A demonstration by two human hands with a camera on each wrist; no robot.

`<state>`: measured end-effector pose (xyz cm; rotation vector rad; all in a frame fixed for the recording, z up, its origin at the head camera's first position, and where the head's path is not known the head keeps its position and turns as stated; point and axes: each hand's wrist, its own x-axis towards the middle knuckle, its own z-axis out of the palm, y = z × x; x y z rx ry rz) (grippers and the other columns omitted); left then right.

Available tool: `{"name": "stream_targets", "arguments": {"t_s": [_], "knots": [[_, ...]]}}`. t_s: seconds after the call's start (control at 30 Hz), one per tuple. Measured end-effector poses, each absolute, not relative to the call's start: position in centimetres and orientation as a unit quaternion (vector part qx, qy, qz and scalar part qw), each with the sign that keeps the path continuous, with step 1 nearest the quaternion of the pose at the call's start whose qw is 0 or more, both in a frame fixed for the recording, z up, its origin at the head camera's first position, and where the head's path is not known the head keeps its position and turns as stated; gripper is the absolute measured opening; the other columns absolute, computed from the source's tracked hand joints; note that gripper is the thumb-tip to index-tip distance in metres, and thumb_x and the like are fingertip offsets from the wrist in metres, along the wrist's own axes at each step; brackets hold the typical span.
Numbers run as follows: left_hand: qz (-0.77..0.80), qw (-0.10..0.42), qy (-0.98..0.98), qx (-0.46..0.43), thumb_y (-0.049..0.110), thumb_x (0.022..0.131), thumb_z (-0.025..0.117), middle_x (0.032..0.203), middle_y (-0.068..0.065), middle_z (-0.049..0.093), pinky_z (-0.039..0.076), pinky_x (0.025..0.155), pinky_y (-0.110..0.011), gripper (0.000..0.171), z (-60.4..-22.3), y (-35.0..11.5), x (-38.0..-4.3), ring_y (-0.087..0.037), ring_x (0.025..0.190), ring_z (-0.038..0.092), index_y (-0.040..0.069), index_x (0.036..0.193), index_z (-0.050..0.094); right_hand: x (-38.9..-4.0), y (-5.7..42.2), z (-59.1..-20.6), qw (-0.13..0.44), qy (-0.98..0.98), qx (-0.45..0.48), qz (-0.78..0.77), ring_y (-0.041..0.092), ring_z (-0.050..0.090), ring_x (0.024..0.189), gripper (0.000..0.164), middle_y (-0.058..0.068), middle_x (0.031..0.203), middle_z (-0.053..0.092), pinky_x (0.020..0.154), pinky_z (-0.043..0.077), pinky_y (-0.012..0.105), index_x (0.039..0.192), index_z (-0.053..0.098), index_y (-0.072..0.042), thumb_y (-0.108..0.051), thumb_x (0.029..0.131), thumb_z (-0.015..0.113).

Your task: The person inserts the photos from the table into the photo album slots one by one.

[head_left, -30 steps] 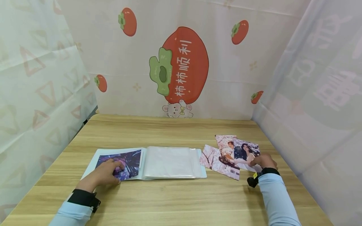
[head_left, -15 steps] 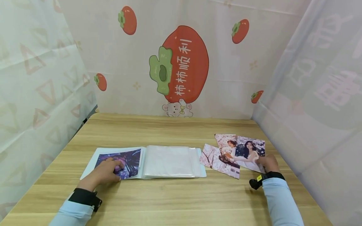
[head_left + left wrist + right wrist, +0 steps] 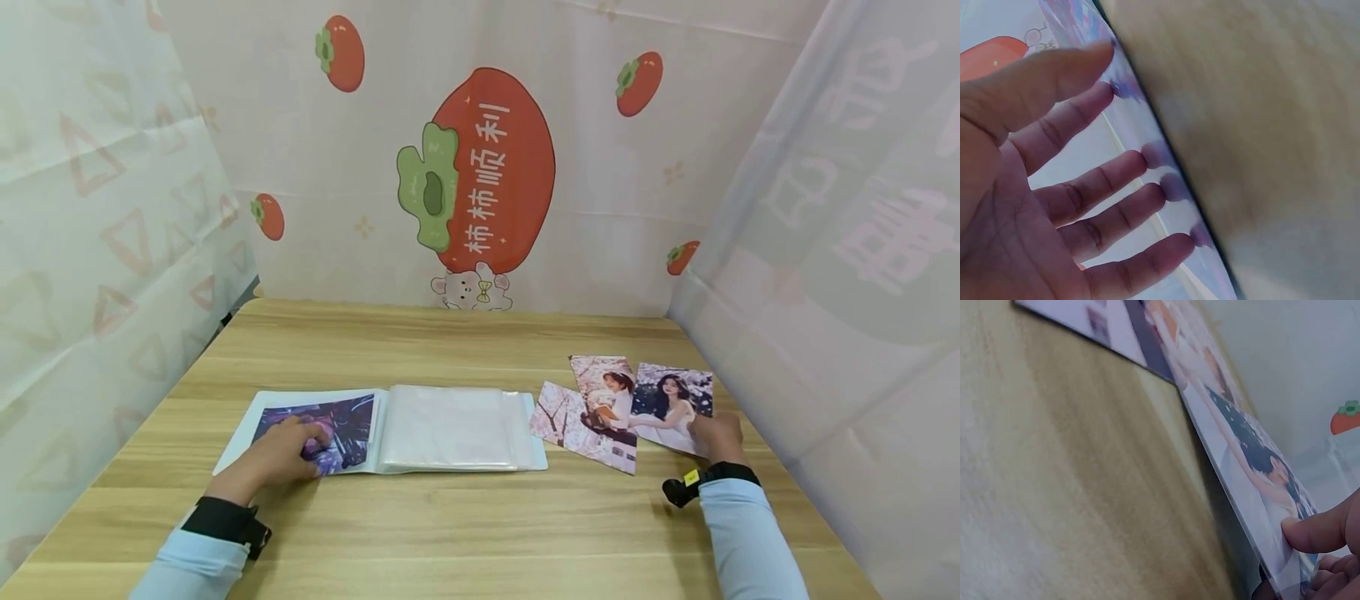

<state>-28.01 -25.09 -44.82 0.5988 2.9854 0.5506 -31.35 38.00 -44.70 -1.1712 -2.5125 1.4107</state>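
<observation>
My left hand rests its spread fingertips on a purple-and-blue photo on the left page of an open, pale blue photo album. In the left wrist view its thumb and fingers reach the glossy page edge. To the right, my right hand pinches the lower right corner of a photo print showing a dark-haired figure in white. The right wrist view has the thumb on the print's face; the fingers behind are partly hidden. That print's near edge is raised off the table.
Left of the held print lie a blossom photo with a seated figure and an overlapping pink blossom photo. Clear sleeves fill the album's right side. The wooden table is bounded by printed cloth at back and sides.
The right hand has drawn the dark-haired-figure print to the right, off the blossom photo it overlapped, uncovering more of it. The left hand and the album have stayed in place.
</observation>
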Motion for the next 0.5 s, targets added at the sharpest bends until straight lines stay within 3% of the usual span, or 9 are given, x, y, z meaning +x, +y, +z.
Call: {"name": "stream_targets", "arguments": {"t_s": [0.23, 0.5], "knots": [[0.205, 0.001, 0.959, 0.195, 0.017, 0.071, 0.077, 0.08, -0.001, 0.056, 0.042, 0.072, -0.045, 0.021, -45.0, -25.0, -28.4, -0.023, 0.079, 0.047, 0.009, 0.085, 0.063, -31.4, 36.9, -43.7, 0.021, -0.797, -0.353, 0.49, 0.046, 0.028, 0.122, 0.064, 0.036, 0.14, 0.021, 0.102, 0.023, 0.053, 0.141, 0.013, 0.013, -0.011, 0.092, 0.047], [0.221, -0.014, 0.958, 0.181, 0.01, 0.07, 0.077, 0.078, -0.004, 0.047, 0.039, 0.064, -0.037, 0.021, -44.2, -24.1, -28.6, -0.021, 0.074, 0.042, 0.008, 0.079, 0.058, -31.8, 33.5, -42.4, 0.041, -0.807, -0.269, 0.524, 0.04, 0.038, 0.108, 0.057, 0.031, 0.126, 0.034, 0.092, 0.036, 0.05, 0.132, 0.026, 0.016, -0.012, 0.089, 0.051]]}}
